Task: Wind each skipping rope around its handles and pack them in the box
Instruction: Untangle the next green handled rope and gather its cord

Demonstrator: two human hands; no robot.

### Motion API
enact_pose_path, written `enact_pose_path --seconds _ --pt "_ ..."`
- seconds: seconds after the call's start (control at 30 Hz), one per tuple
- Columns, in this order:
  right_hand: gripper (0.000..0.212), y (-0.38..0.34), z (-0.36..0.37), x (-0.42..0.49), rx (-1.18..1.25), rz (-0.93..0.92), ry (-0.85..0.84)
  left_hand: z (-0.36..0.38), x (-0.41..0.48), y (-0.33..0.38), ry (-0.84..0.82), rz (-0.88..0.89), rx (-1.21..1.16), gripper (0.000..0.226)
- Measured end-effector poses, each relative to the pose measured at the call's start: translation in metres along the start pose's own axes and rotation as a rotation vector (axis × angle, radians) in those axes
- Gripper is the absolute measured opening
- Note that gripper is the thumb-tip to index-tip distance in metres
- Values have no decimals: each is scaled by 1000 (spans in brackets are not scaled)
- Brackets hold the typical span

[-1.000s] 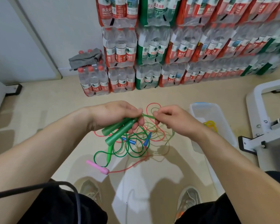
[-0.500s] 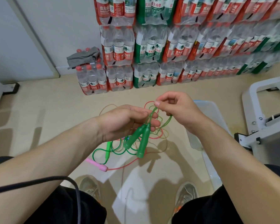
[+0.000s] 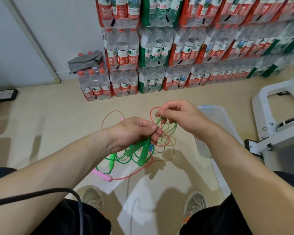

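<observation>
The green skipping rope's two handles [image 3: 143,155] are held side by side above the floor, their free ends pointing down. The left hand [image 3: 134,131] is clenched round their upper ends. Judged purpose: paired handles form a single core for the cord to go round.

The green cord [image 3: 174,128] rises from the handles in a loop to the right hand [image 3: 178,114], which pinches it between thumb and fingertips, just beyond and above the left hand. That hold appears meant to keep the cord taut and guide a turn onto the handles. No completed turns can be seen; the left hand covers that part. Winding is judged to be at an early stage.

Directly beneath, on the floor, lies a loose tangle of other ropes: a red cord [image 3: 163,145], a pink handle [image 3: 102,174], a bright green handle [image 3: 112,161]. None of these is wound.

The box [image 3: 222,119], clear plastic, stands on the floor to the right, close by the right wrist. The right forearm hides most of its interior; contents cannot be determined.

Behind, shrink-wrapped packs of bottled water [image 3: 153,53] are stacked along the wall, a grey cloth [image 3: 85,61] lying on one low pack.
</observation>
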State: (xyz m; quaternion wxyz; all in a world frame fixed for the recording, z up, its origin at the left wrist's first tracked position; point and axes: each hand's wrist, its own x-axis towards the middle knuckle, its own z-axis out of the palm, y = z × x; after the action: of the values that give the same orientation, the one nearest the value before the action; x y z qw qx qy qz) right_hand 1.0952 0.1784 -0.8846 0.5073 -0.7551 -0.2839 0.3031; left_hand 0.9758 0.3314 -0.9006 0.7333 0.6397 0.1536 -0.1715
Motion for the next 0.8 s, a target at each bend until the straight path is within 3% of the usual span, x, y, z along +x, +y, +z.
enact_pose_path --seconds 0.2,0.37,0.57,0.8 --pt "25 5 1 3 -204 87 -118 -11 0 8 74 80 163 25" --pt "19 -1 -1 -1 -206 76 -230 -15 0 9 65 111 228 26" --pt "15 4 -9 -1 26 -42 -34 -16 -2 2 -180 23 85 16" --pt "11 14 -13 2 85 -83 75 -8 -3 0 -250 3 -33 23"
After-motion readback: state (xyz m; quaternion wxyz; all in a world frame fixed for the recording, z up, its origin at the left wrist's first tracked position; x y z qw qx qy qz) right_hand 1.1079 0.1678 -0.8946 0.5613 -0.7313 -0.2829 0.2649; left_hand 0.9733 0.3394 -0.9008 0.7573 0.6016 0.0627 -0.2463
